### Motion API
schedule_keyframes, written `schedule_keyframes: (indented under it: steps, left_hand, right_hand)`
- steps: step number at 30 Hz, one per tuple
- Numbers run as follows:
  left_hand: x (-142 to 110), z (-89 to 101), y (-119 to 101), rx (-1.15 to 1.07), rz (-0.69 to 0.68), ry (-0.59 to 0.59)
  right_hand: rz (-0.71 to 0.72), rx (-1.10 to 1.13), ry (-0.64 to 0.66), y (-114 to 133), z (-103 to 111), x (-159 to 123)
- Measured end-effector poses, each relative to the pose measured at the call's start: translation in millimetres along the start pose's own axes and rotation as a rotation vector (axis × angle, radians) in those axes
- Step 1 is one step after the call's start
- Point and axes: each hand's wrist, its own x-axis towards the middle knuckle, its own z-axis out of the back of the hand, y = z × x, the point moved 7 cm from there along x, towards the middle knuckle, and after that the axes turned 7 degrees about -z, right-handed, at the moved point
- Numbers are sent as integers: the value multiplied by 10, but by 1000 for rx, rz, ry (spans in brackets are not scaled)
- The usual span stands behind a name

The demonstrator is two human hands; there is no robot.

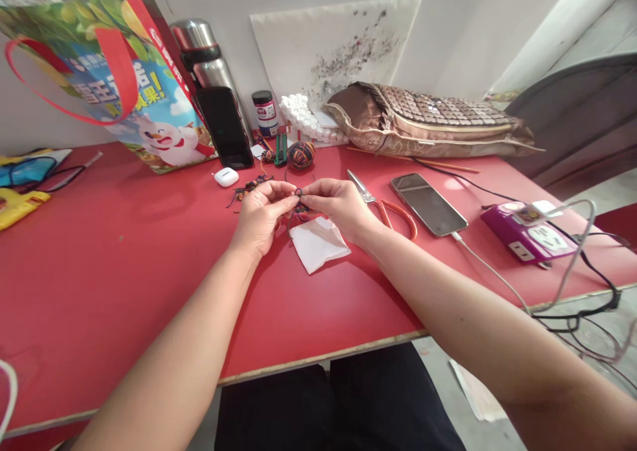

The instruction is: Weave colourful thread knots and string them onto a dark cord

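Near the middle of the red table, my left hand (pixel 263 215) and my right hand (pixel 338 204) meet fingertip to fingertip. Both pinch a dark multicoloured yarn piece (pixel 300 205), with a small loop standing up between the thumbs. Fingers hide much of it. Just below lies a folded white paper (pixel 318 244). Behind my left hand is another multicoloured yarn piece (pixel 253 187). A ball of multicoloured yarn (pixel 301 154) sits farther back, beside a green-handled cutter (pixel 281 150). Scissors with orange handles (pixel 398 215) rest to the right of my right hand.
A phone (pixel 428 203) on a white cable and a purple power strip (pixel 527 235) lie right. At the back stand a shopping bag (pixel 164 126), a dark phone (pixel 225 127), a steel flask (pixel 213 73) and a brown bag (pixel 432 123). A white earbud case (pixel 226 177) lies left.
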Motion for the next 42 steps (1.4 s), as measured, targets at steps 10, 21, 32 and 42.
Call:
schedule_keyframes:
  steps: [10,21,32,42]
  left_hand:
    - [9,26,65,0,74,-17]
    - [33,40,-19,12,-21,-10]
    - [55,16,-15,9,-29,63]
    - [-37,-125,38,-22,86,162]
  right_hand:
    - [135,-155,-1,93,-12,-7]
    - [196,-174,-2,154,-45,-77]
    - [233,-210,32,179,-59,-55]
    - [194,-228,-83,188,-37,-60]
